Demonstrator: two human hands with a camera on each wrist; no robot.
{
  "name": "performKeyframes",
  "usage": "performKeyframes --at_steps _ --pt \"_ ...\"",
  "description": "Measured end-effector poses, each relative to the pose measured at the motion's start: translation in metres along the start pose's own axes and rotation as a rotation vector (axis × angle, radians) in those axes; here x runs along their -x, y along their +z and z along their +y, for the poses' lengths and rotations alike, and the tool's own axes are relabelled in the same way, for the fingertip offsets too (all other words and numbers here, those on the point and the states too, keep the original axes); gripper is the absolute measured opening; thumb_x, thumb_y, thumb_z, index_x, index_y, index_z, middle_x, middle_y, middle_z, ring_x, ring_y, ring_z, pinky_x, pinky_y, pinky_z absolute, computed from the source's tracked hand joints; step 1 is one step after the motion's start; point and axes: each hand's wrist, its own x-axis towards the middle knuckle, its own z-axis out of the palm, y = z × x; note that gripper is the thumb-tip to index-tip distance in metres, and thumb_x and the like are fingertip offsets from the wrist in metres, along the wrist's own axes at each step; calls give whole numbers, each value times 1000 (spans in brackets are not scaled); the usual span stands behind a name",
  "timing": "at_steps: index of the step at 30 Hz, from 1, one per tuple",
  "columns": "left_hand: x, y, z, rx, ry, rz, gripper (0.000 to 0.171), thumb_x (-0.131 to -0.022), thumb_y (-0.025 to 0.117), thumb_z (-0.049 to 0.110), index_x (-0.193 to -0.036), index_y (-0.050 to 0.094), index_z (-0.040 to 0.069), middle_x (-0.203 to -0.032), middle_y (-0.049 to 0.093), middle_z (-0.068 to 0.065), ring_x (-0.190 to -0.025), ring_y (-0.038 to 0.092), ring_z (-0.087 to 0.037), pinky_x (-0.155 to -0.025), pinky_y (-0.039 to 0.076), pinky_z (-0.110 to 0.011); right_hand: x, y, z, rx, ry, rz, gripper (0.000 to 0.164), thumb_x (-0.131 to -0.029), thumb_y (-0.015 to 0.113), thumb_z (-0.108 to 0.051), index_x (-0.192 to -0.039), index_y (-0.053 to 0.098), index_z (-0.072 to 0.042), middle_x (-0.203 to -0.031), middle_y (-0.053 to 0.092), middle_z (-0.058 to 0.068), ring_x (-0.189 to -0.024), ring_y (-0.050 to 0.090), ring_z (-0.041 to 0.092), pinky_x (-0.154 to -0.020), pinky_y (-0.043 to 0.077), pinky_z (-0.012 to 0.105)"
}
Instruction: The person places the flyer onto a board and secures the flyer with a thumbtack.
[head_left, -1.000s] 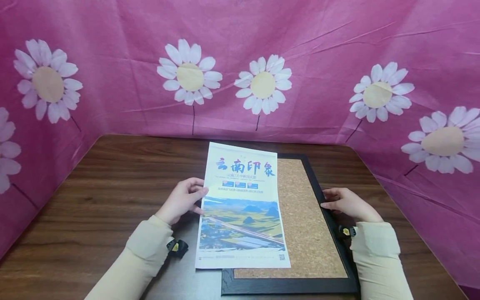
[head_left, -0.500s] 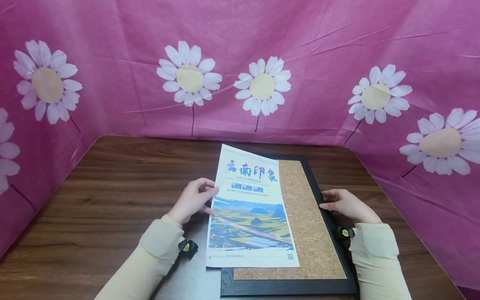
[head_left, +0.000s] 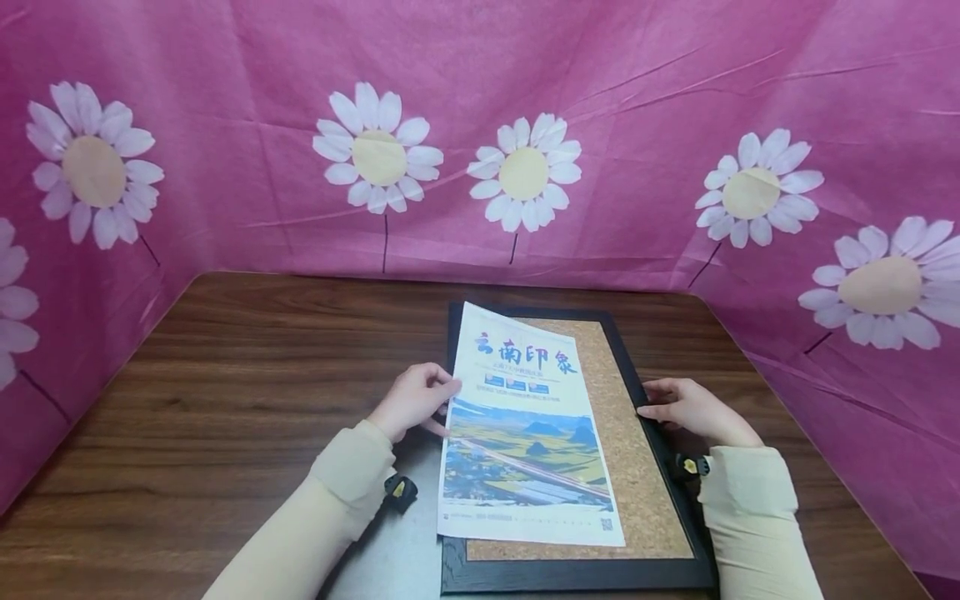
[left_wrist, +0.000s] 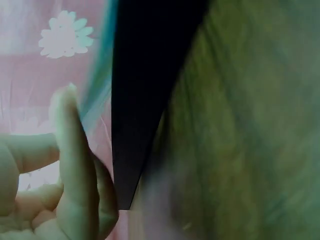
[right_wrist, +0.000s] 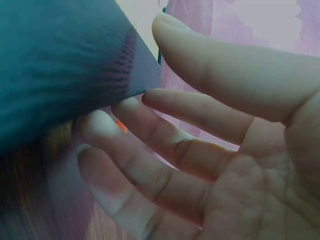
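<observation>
My left fingers [head_left: 441,391] pinch the poster [head_left: 525,425] at its left edge, sheet slanting over the board [head_left: 637,475]! My right fingers [right_wrist: 200,114] grip the board's right side.

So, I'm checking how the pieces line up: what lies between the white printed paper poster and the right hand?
The head view shows bare speckled tan cork, then the right side of the black rectangular frame, which the right hand touches.

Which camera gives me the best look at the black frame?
The head view: most of the black frame shows, the poster covering much of one side. Each wrist view shows only one dark section.
</observation>
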Motion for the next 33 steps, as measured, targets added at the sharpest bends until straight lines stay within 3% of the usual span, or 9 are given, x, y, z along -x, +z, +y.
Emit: performKeyframes --at_steps 6,17,26,33 --pt "-5 4 6 -118 -23 -16 18 -96 65 19 -91 62 1 -73 56 -6 -58 52 -14 -48 58 -30 1 0 -1 -2 5 9 65 -95 67 -23 -137 41 19 -128 53 37 -107 62 39 -87 58 51" --pt "-8 10 12 -124 -33 -93 16 -98 62 17 -95 61 1 -72 62 -6 -55 54 -11 -49 57 -26 1 1 -1 11 -2 14 63 -95 67 -22 -135 43 20 -128 54 38 -108 63 40 -83 60 49" --pt "-15 10 21 -303 -15 -158 18 -98 63 21 -87 61 6 -72 63 -4 -55 52 -12 -51 56 -24 1 1 -2 27 3 12 66 -95 66 -25 -136 42 20 -130 53 38 -107 63 39 -84 60 49" --pt "-18 11 21 -444 24 -148 22 -97 64 24 -82 61 9 -69 63 -3 -52 45 -10 -52 51 -21 1 1 -3 24 3 23 66 -95 67 -25 -136 42 20 -129 53 38 -101 65 35 -81 60 47"
